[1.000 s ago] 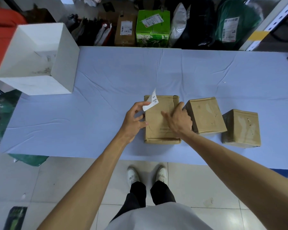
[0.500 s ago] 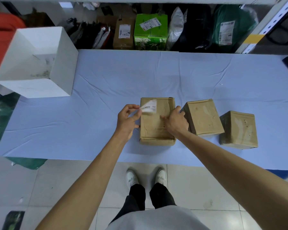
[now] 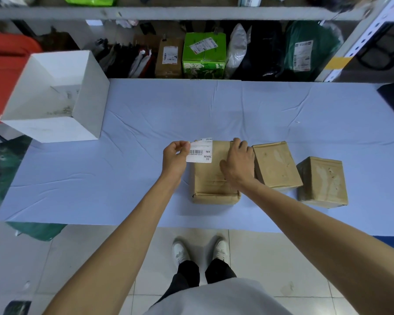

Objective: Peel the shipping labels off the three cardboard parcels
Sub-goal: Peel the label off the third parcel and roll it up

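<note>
At the table's far left stands an open white box (image 3: 55, 98), a likely drop for scraps; the left hand (image 3: 175, 156) pinches the shipping label (image 3: 199, 151) by its left edge, the label held over the near parcel's (image 3: 214, 178) far-left corner, long axis across the table, print facing up; whether it is fully free I cannot tell; the right hand (image 3: 239, 164) presses flat, fingers spread, steadying that parcel; the middle parcel (image 3: 275, 164) and right parcel (image 3: 322, 180) show bare tops; next, I judge, discard leftward.

We see a white label (image 3: 200, 151) printed with black barcode stripes, three plain brown parcels (image 3: 214, 176) on a pale blue tablecloth (image 3: 123, 173), and a white box (image 3: 55, 98).
</note>
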Demonstrator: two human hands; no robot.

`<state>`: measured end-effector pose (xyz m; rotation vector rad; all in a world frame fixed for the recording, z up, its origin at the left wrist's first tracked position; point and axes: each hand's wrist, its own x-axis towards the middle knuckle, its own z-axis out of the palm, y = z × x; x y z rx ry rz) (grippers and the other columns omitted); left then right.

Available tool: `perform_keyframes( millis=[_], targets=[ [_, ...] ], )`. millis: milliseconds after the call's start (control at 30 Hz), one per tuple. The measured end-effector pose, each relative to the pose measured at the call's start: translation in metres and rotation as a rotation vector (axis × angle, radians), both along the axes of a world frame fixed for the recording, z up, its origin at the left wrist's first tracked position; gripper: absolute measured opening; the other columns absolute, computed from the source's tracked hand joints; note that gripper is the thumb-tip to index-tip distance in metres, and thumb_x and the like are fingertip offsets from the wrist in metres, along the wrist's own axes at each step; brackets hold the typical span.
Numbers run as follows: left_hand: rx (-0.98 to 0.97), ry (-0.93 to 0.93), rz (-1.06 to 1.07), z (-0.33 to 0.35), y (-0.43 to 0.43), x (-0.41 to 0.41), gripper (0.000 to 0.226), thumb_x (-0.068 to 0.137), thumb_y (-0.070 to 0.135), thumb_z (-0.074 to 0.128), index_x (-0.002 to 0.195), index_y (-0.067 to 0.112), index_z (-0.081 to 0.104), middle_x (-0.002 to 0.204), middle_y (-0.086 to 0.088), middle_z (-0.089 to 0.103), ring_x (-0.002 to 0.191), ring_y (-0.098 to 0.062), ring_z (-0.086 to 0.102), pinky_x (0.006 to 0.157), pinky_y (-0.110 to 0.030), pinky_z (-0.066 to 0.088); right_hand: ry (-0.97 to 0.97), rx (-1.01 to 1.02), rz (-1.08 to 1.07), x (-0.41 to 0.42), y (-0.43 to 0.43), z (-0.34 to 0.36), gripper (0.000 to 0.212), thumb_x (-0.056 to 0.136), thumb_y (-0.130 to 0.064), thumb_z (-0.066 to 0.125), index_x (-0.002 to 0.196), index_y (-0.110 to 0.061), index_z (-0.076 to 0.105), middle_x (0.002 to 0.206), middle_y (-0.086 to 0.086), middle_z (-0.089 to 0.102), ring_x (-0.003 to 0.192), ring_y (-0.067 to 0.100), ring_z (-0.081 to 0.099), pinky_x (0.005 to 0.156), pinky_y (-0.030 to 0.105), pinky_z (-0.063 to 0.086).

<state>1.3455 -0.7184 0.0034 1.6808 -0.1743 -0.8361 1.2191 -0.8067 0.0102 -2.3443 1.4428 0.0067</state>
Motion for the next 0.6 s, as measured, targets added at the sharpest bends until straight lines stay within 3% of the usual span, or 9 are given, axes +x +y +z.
perform_keyframes(
  millis=[67, 133, 267, 433, 500, 600],
  targets=[
    [-0.001, -0.021, 0.018, 0.002, -0.003, 0.000, 0.006, 0.096, 0.017, 0.056, 0.094, 0.010, 0.057, 0.108, -0.011, 0.064, 0.096, -0.025, 0.063, 0.081, -0.036, 0.051, -0.083, -0.028, 0.121, -0.002, -0.001, 0.006, 0.056, 0.083, -0.006, 0.054, 0.136, -0.005, 0.034, 0.129, 0.015, 0.043, 0.114, 0.034, 0.044, 0.091, 0.037, 0.041],
    [0.002, -0.031, 0.025, 0.004, -0.007, 0.000, 0.006, 0.095, 0.016, 0.056, 0.095, 0.009, 0.056, 0.109, -0.012, 0.062, 0.095, -0.025, 0.062, 0.075, -0.032, 0.051, -0.227, 0.081, 0.209, -0.004, 0.000, 0.015, 0.063, 0.084, -0.008, 0.057, 0.141, -0.008, 0.031, 0.132, 0.014, 0.041, 0.113, 0.034, 0.048, 0.083, 0.039, 0.044],
    [-0.025, -0.002, 0.030, 0.012, -0.013, -0.001, 0.008, 0.094, 0.008, 0.057, 0.087, 0.010, 0.055, 0.104, -0.014, 0.061, 0.084, -0.022, 0.062, 0.066, -0.023, 0.053, -0.430, 0.192, 0.293, -0.002, 0.001, 0.032, 0.069, 0.077, -0.012, 0.068, 0.139, -0.010, 0.038, 0.125, 0.011, 0.049, 0.101, 0.027, 0.056, 0.090, 0.040, 0.048],
    [-0.056, -0.061, -0.020, 0.024, -0.011, -0.001, 0.019, 0.089, -0.002, 0.061, 0.076, 0.010, 0.055, 0.098, -0.017, 0.060, 0.081, -0.023, 0.061, 0.071, -0.024, 0.055, -0.418, 0.151, 0.199, 0.006, -0.003, 0.040, 0.043, 0.079, -0.009, 0.073, 0.120, -0.002, 0.061, 0.116, 0.016, 0.062, 0.104, 0.033, 0.061, 0.090, 0.043, 0.048],
    [-0.094, -0.065, -0.048, 0.029, -0.009, -0.001, 0.018, 0.087, -0.004, 0.063, 0.075, 0.009, 0.057, 0.091, -0.015, 0.062, 0.078, -0.019, 0.062, 0.067, -0.018, 0.056, -0.447, 0.163, 0.105, 0.008, -0.005, 0.043, 0.033, 0.075, -0.006, 0.075, 0.107, 0.000, 0.068, 0.104, 0.018, 0.067, 0.094, 0.033, 0.063, 0.077, 0.032, 0.048],
    [-0.131, -0.067, -0.072, 0.034, -0.008, 0.000, 0.016, 0.087, -0.005, 0.062, 0.077, 0.008, 0.059, 0.082, -0.008, 0.063, 0.076, -0.014, 0.063, 0.064, -0.013, 0.055, -0.432, 0.186, 0.097, 0.007, -0.005, 0.045, 0.018, 0.077, -0.008, 0.074, 0.093, 0.000, 0.073, 0.084, 0.017, 0.065, 0.068, 0.026, 0.055, 0.057, 0.020, 0.033]
  ],
)
